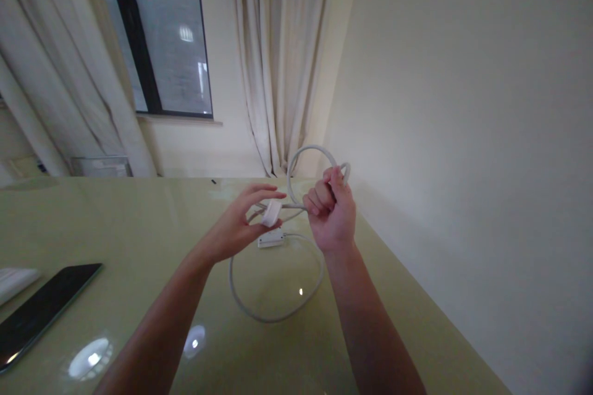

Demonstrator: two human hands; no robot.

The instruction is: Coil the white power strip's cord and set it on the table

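Note:
My left hand [236, 219] has a white plug [271, 213] between its thumb and curved fingers. Grey-white cable runs behind the plug and across to my right hand [332, 210], whose fingers are wrapped round the cable [290, 173]. One loop of it rises above the right fist, and a small bend sticks out by the thumb. Just below the plug, a white power strip end [271, 239] lies on the table, partly hidden by the left thumb. From it a wide loop of the same cable curves over the tabletop below my hands.
The glossy yellow-green table [222, 358] meets a plain wall [463, 136] on the right. A dark tablet-like device [46, 308] and a white object [16, 282] lie at the left. Curtains [278, 62] and a window [171, 31] stand beyond the far edge.

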